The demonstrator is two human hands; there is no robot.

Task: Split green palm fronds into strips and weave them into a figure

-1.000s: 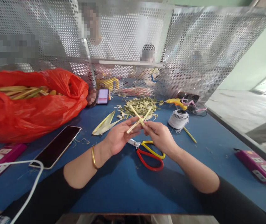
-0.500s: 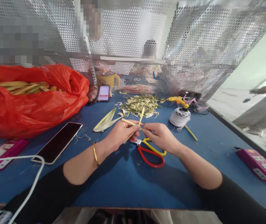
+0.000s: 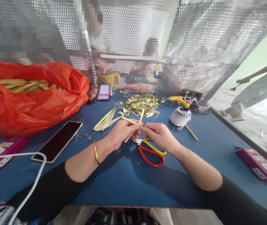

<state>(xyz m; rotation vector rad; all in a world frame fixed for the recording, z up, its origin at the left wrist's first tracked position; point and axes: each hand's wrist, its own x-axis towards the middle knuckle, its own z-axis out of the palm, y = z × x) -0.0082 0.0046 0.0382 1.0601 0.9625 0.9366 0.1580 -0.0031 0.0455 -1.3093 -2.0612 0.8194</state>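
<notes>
My left hand (image 3: 125, 130) is closed in a pinch on crossed pale yellow-green plant strips (image 3: 142, 115), whose ends stick out above and below the fingers. Against its fingertips, my right hand (image 3: 159, 133) is closed too, thumb and forefinger pinched where the strips meet. What exactly lies between those right fingertips is too small to make out. Scissors (image 3: 150, 156) with one red and one yellow handle lie just below both hands, their blades partly under the left fingers. Left of the hands rests a pale, split leaf-like husk (image 3: 106, 120).
Behind the hands is a heap of plant scraps (image 3: 141, 104). A white thread spool (image 3: 180, 118), a yellow glue gun (image 3: 179, 100) and a power strip (image 3: 259, 164) lie rightward. At left are a phone (image 3: 59, 141) and a red plastic bag (image 3: 35, 106) of plant strips. Perforated sheeting (image 3: 133, 31) stands behind.
Both hands stay nearly in place on the strips. The strip end below my left hand shows more clearly. At far right, another person's arm has come further into view.
</notes>
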